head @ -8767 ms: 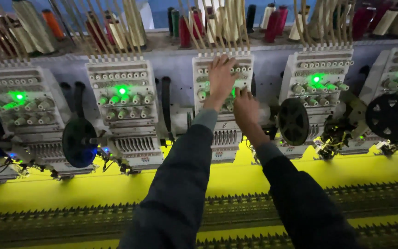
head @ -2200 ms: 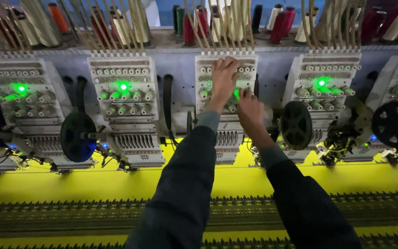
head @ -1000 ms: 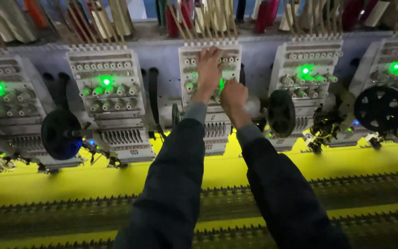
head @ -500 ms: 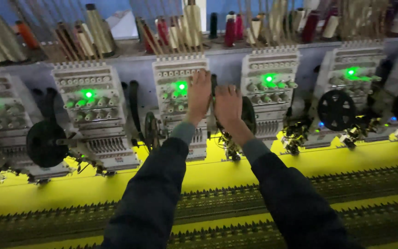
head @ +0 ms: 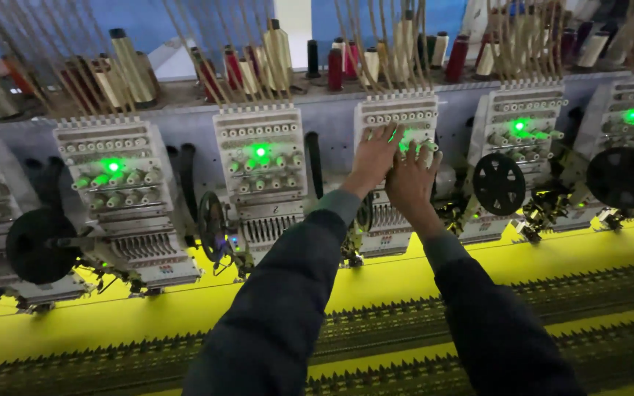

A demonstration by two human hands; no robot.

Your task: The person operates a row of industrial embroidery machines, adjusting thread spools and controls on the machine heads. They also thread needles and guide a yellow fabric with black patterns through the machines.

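Note:
My left hand (head: 374, 155) lies flat with fingers spread on the upper face of a grey embroidery machine head (head: 398, 117), over its rows of small knobs. My right hand (head: 412, 180) is just right of it and slightly lower, fingers up and apart, touching the same head beside a green light (head: 406, 141). Both arms wear dark sleeves and reach forward from the bottom of the view. I see nothing held in either hand. The lower part of this head is hidden behind my hands and arms.
Matching heads with green lights (head: 258, 158) (head: 519, 132) stand in a row on both sides. Black wheels (head: 499, 183) hang between them. Thread cones (head: 132, 70) in gold, red and black line the shelf above. Yellow fabric (head: 148, 312) with dark stitched bands stretches below.
Both hands have slid to the right along the row of heads, staying close together and raised. The view has swung, so the heads sit differently in the picture.

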